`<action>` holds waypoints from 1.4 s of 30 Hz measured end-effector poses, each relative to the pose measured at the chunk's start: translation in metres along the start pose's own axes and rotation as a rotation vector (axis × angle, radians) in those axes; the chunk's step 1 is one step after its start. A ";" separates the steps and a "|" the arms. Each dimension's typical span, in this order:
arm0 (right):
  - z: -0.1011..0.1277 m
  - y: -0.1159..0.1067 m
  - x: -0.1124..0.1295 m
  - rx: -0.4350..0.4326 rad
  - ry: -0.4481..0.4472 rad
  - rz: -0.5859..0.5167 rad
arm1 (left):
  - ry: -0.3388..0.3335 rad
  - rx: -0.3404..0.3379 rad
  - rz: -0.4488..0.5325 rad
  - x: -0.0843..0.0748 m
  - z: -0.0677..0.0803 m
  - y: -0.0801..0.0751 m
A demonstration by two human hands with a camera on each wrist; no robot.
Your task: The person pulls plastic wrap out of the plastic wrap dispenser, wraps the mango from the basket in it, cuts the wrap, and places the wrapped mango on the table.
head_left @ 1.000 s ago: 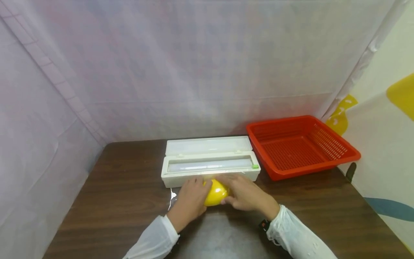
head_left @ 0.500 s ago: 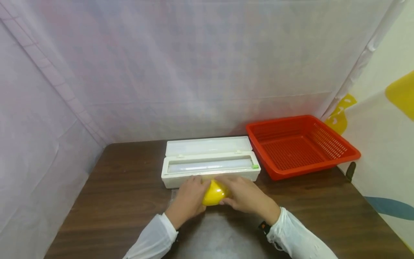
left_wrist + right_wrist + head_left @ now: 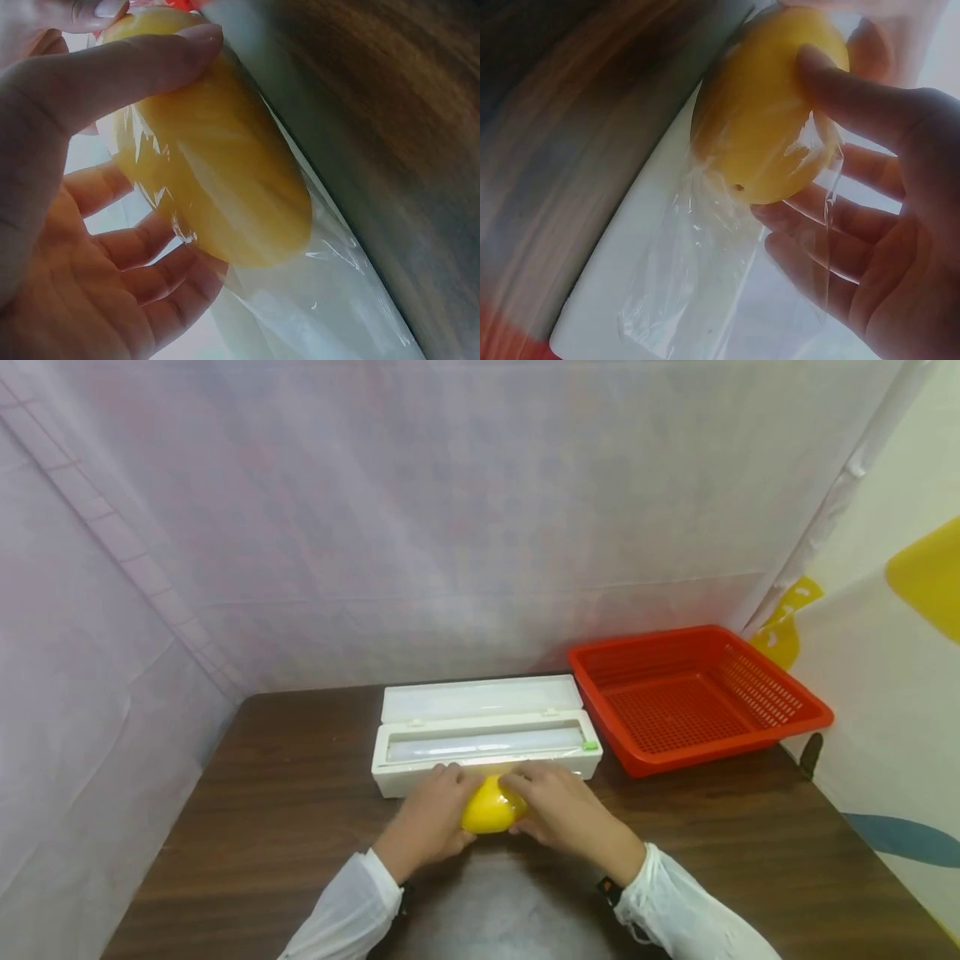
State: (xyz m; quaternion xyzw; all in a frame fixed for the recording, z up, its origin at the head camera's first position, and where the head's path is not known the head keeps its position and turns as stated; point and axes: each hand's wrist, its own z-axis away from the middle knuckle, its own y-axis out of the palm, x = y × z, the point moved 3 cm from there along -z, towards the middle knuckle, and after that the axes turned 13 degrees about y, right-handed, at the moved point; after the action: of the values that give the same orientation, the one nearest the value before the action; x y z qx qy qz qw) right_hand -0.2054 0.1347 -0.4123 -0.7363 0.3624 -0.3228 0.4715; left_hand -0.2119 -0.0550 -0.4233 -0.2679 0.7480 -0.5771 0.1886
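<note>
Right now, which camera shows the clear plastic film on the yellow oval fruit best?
The right wrist view: the clear plastic film bunches and trails loose off the yellow oval fruit. The left wrist view shows it wrinkled over the fruit and stretching away. In the head view both hands hide it.

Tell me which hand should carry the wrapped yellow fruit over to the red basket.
Probably the right hand: it already grips the yellow fruit, and the red basket sits on its side of the table; the left hand would have to cross over.
</note>
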 end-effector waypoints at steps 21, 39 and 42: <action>-0.005 0.008 -0.013 0.017 -0.009 -0.100 | -0.057 0.015 0.162 -0.001 0.000 -0.004; -0.007 0.009 -0.022 0.084 0.008 -0.192 | -0.110 -0.007 0.276 0.000 0.001 -0.010; -0.008 0.011 -0.023 0.089 -0.005 -0.205 | -0.100 -0.004 0.251 -0.002 0.001 -0.011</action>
State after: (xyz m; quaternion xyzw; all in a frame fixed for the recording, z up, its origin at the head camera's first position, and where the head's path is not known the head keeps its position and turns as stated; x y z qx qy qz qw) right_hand -0.2268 0.1475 -0.4227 -0.7486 0.2692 -0.3835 0.4690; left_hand -0.2079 -0.0569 -0.4130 -0.2010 0.7665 -0.5333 0.2961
